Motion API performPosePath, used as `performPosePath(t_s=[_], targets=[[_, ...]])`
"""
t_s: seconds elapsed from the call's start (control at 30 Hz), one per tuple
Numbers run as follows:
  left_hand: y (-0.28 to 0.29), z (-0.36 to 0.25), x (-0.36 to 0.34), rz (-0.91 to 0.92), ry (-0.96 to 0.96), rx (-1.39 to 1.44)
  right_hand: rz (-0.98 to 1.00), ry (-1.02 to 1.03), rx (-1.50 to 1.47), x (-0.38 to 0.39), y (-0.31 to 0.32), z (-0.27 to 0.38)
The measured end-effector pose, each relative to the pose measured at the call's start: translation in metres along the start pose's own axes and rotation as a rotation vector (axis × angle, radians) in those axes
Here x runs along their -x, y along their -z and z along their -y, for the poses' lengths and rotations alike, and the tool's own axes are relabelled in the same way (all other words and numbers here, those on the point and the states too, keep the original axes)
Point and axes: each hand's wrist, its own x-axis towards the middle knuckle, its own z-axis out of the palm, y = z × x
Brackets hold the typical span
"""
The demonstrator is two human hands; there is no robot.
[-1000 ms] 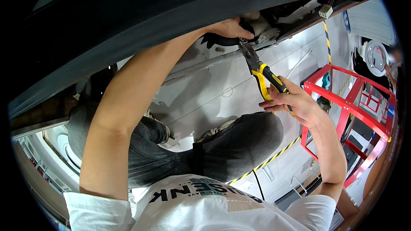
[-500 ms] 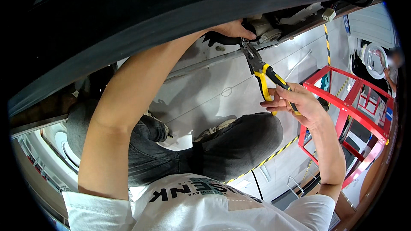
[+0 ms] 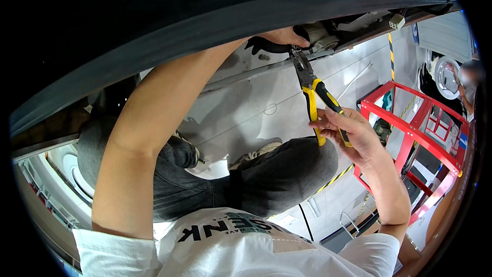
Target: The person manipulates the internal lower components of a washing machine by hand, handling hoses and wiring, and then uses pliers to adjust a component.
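Observation:
My right hand (image 3: 357, 132) is wrapped round the black and yellow handles of a pair of pliers (image 3: 308, 78), which point up and to the left. The handles stand somewhat apart. At the top, the dark jaws meet a small metal piece, perhaps a clip, too small to make out. Right beside the jaws is my left hand (image 3: 287, 36), reaching under the dark panel with its fingers bent. Against that hand lies a black rubbery piece (image 3: 271, 46) with a jagged left end. What my left fingertips pinch is hidden.
A long dark panel (image 3: 230, 18) crosses above my arms. A white connector (image 3: 396, 21) hangs from it at the upper right. On the right stands a red metal frame (image 3: 410, 123). Beyond it, a person holds a round clear-and-white part (image 3: 447, 78). Striped tape (image 3: 392, 54) marks the floor.
My right hand has shifted slightly left and down with the plier handles, which look a little closer together. The jaws and my left hand stay nearly in place.

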Motion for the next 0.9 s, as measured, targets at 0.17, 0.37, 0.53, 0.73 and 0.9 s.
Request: performPosePath(t_s=[0.17,0.37,0.53,0.73,0.9], targets=[[-0.003,0.0,-0.003,-0.032,-0.043,0.003,0.034,0.019,-0.08,0.002,0.0,-0.004],[-0.006,0.006,-0.003,-0.055,-0.06,0.087,0.027,0.007,-0.062,0.002,-0.005,0.002],[-0.003,0.001,0.0,-0.035,-0.01,0.049,0.029,-0.003,-0.123,0.002,-0.003,-0.001],[-0.006,0.007,-0.005,-0.008,-0.043,0.049,0.06,0.003,-0.149,0.003,-0.004,0.0],[-0.011,0.011,-0.011,-0.019,-0.069,0.014,-0.002,-0.018,-0.006,0.005,-0.009,0.005]])
